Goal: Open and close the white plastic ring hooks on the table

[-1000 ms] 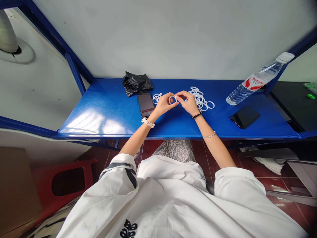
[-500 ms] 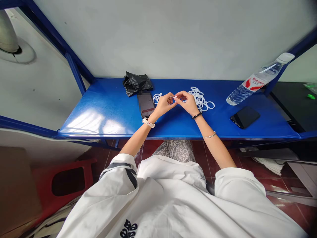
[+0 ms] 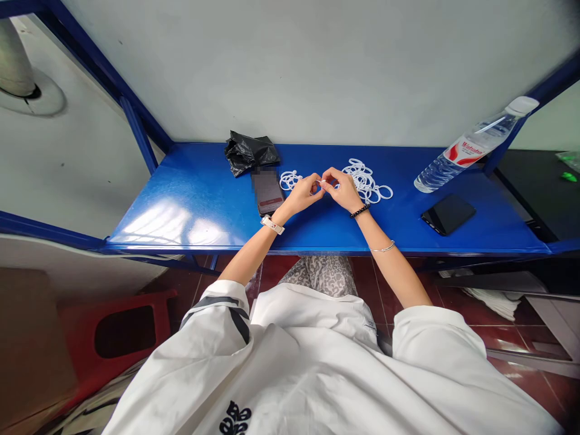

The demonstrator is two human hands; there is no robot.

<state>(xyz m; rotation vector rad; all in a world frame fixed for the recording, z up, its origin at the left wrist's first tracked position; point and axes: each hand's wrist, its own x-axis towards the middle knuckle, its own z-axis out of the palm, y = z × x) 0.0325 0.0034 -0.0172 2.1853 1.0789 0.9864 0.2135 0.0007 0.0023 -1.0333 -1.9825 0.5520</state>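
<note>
Over the blue table point(image 3: 190, 199), my left hand point(image 3: 302, 192) and my right hand point(image 3: 343, 188) meet fingertip to fingertip, both pinched on a small white ring point(image 3: 321, 180) held between them. A larger pile of white rings point(image 3: 368, 180) lies just right of my right hand. A smaller cluster of white rings point(image 3: 289, 179) lies behind my left hand. Most of the pinched ring is hidden by the fingers.
A phone point(image 3: 268, 192) lies beside my left wrist, with a crumpled black bag point(image 3: 251, 151) behind it. A second dark phone point(image 3: 448, 213) and a tilted water bottle point(image 3: 471, 146) are at the right. A red stool point(image 3: 122, 332) stands below left.
The hands have drawn closer together and dropped slightly toward the table. The ring, shown open between them a second ago, is now squeezed between the fingertips.
</note>
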